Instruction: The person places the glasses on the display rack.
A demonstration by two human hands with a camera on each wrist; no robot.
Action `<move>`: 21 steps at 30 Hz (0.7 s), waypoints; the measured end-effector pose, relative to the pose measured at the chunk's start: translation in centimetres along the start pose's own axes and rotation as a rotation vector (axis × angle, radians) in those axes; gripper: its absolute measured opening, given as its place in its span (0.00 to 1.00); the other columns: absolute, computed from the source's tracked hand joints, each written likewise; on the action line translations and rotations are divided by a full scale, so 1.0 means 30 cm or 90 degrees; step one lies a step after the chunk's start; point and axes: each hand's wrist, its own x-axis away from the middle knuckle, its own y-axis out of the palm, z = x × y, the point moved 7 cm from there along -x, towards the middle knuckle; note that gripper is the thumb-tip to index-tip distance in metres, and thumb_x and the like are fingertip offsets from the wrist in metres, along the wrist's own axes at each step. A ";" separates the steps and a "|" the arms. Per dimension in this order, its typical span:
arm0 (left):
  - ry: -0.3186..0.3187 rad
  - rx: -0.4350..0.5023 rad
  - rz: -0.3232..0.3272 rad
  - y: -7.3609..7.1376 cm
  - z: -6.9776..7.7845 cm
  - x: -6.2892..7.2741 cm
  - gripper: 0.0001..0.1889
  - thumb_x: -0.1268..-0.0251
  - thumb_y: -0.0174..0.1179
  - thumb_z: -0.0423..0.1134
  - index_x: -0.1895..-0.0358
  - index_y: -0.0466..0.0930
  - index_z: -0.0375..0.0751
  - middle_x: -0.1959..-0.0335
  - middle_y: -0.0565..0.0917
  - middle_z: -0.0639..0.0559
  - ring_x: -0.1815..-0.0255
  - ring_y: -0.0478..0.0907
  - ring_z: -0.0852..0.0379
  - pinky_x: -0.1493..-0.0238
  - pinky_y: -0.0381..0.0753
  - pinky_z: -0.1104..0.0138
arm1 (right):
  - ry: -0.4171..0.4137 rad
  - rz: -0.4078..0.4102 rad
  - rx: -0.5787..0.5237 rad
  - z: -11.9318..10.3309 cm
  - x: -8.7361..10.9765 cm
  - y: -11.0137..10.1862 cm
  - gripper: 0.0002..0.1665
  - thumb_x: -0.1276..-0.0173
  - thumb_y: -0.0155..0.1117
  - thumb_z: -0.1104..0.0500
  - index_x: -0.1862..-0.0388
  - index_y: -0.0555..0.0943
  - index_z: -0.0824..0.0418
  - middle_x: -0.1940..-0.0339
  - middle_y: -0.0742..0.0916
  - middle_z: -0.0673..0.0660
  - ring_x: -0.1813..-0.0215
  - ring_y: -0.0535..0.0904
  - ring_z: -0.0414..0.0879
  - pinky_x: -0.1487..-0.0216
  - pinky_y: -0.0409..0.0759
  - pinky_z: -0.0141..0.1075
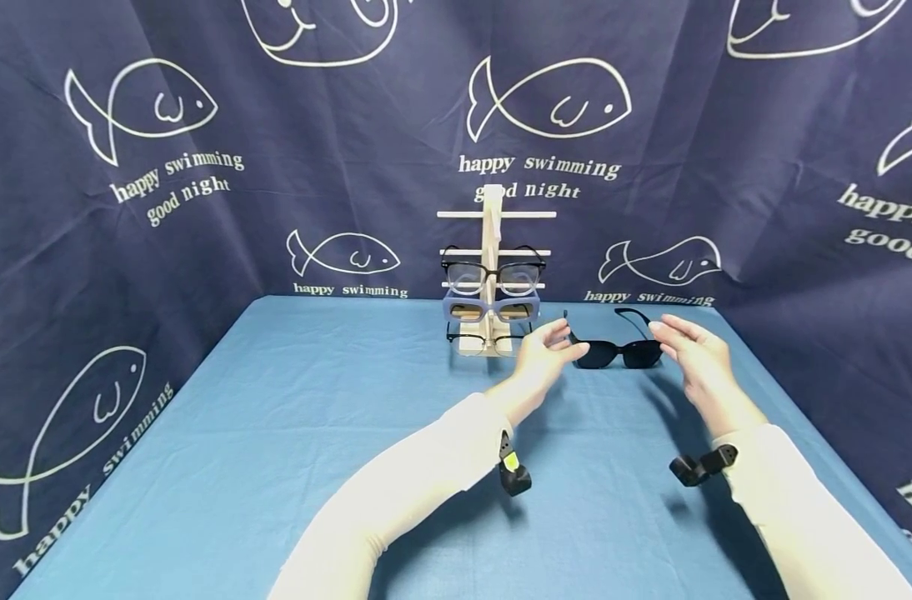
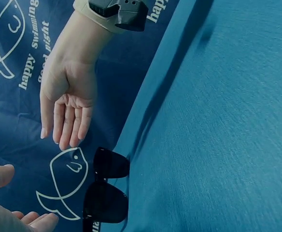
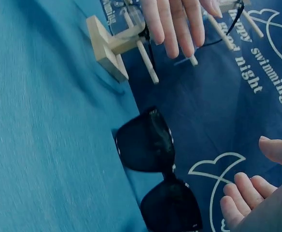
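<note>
Black sunglasses (image 1: 641, 355) stand on the blue tabletop near its far right, dark lenses toward me and both temples unfolded toward the back. My left hand (image 1: 537, 360) is just left of them, its relaxed fingers holding nothing. On the other side my right hand (image 1: 698, 357) hovers close to the right lens, palm turned inward. Both wrist views show a gap between the hands and the sunglasses (image 3: 148, 142); the right hand's fingers (image 2: 72, 118) are loosely extended, and so are those of the left hand (image 3: 177, 24).
A wooden eyewear stand (image 1: 492, 229) rises at the back centre, left of my left hand. On it hang clear black-framed glasses (image 1: 493, 271), blue-framed glasses (image 1: 490, 309) and thin-framed glasses (image 1: 471, 340). A dark blue fish-print curtain (image 1: 396, 167) encloses the tabletop (image 1: 291, 400).
</note>
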 end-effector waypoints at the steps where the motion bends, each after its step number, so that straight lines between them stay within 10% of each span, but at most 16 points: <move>1: 0.003 -0.002 0.005 0.004 -0.002 -0.005 0.28 0.43 0.69 0.32 0.37 0.75 0.41 0.41 0.81 0.46 0.37 0.75 0.45 0.36 0.77 0.59 | 0.005 0.008 0.011 0.001 -0.006 -0.006 0.11 0.39 0.71 0.63 0.70 0.83 0.44 0.72 0.88 0.35 0.66 0.83 0.27 0.61 0.79 0.16; 12: -0.041 -0.022 0.049 0.035 -0.039 -0.040 0.28 0.43 0.69 0.32 0.37 0.75 0.41 0.37 0.78 0.46 0.35 0.74 0.47 0.37 0.79 0.59 | 0.024 0.045 0.070 0.018 -0.064 -0.047 0.14 0.40 0.73 0.59 0.58 0.79 0.46 0.73 0.86 0.34 0.66 0.80 0.24 0.59 0.74 0.15; 21: -0.081 -0.022 0.097 0.051 -0.086 -0.074 0.28 0.44 0.70 0.34 0.37 0.75 0.44 0.36 0.77 0.48 0.34 0.73 0.49 0.38 0.79 0.60 | 0.076 0.034 0.167 0.052 -0.116 -0.068 0.50 0.38 0.71 0.51 0.23 0.56 0.58 0.70 0.81 0.27 0.56 0.71 0.33 0.29 0.55 0.36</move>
